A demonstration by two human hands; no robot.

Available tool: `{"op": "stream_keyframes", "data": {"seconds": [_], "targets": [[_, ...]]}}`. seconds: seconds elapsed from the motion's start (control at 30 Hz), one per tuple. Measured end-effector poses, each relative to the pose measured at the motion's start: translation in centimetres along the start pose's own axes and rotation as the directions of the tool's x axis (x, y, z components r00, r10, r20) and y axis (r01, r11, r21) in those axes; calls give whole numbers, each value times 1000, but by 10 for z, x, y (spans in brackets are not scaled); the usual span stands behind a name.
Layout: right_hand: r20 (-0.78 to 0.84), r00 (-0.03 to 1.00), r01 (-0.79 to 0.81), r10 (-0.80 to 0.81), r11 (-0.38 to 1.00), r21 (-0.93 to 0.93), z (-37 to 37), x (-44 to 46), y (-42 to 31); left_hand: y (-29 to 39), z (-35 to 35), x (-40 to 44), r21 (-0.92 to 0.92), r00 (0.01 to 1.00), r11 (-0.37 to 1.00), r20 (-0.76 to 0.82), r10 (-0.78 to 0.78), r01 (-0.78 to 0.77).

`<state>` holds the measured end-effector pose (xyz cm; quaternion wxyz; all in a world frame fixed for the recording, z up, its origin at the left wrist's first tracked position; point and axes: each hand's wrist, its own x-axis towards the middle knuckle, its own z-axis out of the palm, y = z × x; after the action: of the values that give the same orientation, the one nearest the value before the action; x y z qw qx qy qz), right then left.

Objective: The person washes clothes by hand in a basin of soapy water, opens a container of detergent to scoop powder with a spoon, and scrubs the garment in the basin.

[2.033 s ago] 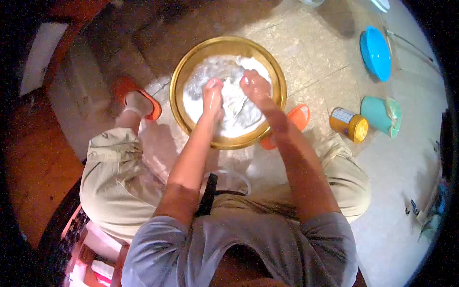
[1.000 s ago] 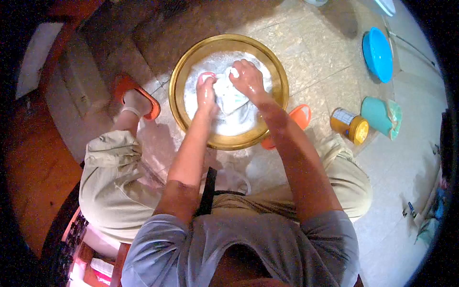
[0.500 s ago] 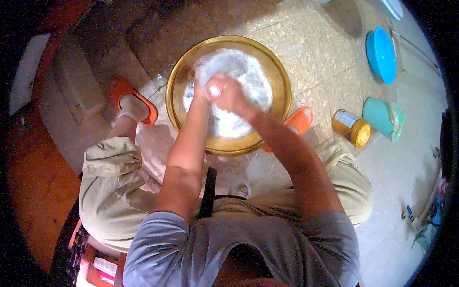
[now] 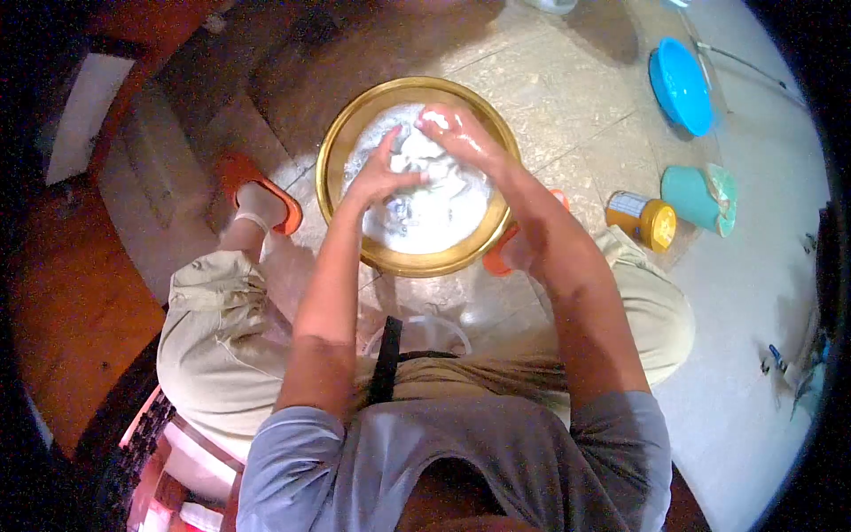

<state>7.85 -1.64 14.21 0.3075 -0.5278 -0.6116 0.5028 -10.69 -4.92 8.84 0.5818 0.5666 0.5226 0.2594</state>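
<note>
A wide gold-coloured metal basin (image 4: 424, 266) between my feet holds sudsy water with thick white foam. In the foam lies a wet, crumpled white cloth (image 4: 425, 160). My left hand (image 4: 379, 179) is at the cloth's left side, thumb and fingers spread wide apart. At the cloth's upper right, my right hand (image 4: 459, 137) has its fingers curled around a part of it, with suds on the fingers. Foam hides the cloth's outline and its lower part.
To the right are a yellow-lidded brown tub (image 4: 640, 220), a teal container (image 4: 697, 200) lying beside it and a blue basin (image 4: 681, 87). Orange slippers (image 4: 285, 213) are on my feet at either side of the basin. A white round-rimmed vessel (image 4: 421, 332) is near my lap.
My hands were together over the foam and have moved apart. The left has spread its fingers, and the right has shifted up and right. The white cloth now shows between them.
</note>
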Motion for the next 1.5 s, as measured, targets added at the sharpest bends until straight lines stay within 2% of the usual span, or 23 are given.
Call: {"op": "stream_keyframes", "data": {"seconds": [0.07,0.17,0.3,0.37,0.4,0.47,0.57,0.6,0.63,0.7,0.73,0.87,0.93,0.97,1.03,1.1,1.13,1.2,1.3,1.4,1.43,1.47,1.5], "targets": [[95,994,45,-44,999,-4,-18,5,-44,9,-14,9,649,949,760,222,-224,27],[118,992,10,-41,968,252,-25,5,-86,51,-33,12,783,833,612,261,-488,113],[137,970,121,-200,888,443,-27,-6,-122,17,-52,-6,92,981,996,194,-21,4],[148,943,218,-299,888,405,-23,-3,-125,74,-43,-33,42,981,999,194,-23,15],[189,981,-53,-33,900,433,-22,-12,-148,95,-41,-39,15,980,1000,196,-28,26],[98,982,138,-163,964,228,-12,-3,-128,106,-40,-40,-98,965,986,238,-109,136],[-36,995,94,-89,834,544,4,-16,-95,104,-36,-50,-508,974,833,161,-158,219],[170,985,-25,-20,965,262,-4,-16,-59,113,-38,-59,-612,968,750,159,-192,250],[216,973,-31,-76,892,451,10,-20,-27,117,-43,-59,-691,971,682,169,-169,239],[554,831,-117,50,989,88,10,-44,-13,129,-50,-61,-757,980,623,127,-155,196],[494,858,-193,141,980,54,12,-48,-3,129,-56,-56,-736,981,650,104,-167,189],[107,960,-268,258,958,98,14,-52,54,66,-82,-20,38,960,960,-46,-276,278],[-69,946,-312,317,947,79,14,-49,73,58,-68,-11,484,988,864,-132,-81,135],[-90,943,-331,320,927,-178,14,-49,83,54,-61,-7,716,940,625,-133,-315,311],[-128,944,-313,305,700,-642,12,-48,63,34,-37,-2,721,942,606,-277,-192,336],[-121,984,-174,130,554,-814,22,-46,57,30,-11,-4,665,918,667,-390,-74,336],[-97,995,-103,36,461,-882,30,-42,55,5,-4,2,704,886,698,-398,240,127],[20,981,-91,195,543,-835,49,-38,61,-28,9,8,804,813,593,-316,490,-45],[109,945,-125,307,650,-750,62,-23,89,-57,20,17,806,925,590,-257,278,47],[-16,897,-288,443,555,-781,69,-1,121,-91,8,34,488,932,870,-275,236,-76],[114,849,-326,517,680,-657,58,13,117,-83,13,40,431,925,899,-370,92,83],[15,938,-277,345,778,-564,65,12,112,-92,14,48,-107,919,991,-377,-112,77],[-105,980,-199,169,857,-476,77,7,107,-112,19,58,-614,917,787,-274,-288,64]]}}
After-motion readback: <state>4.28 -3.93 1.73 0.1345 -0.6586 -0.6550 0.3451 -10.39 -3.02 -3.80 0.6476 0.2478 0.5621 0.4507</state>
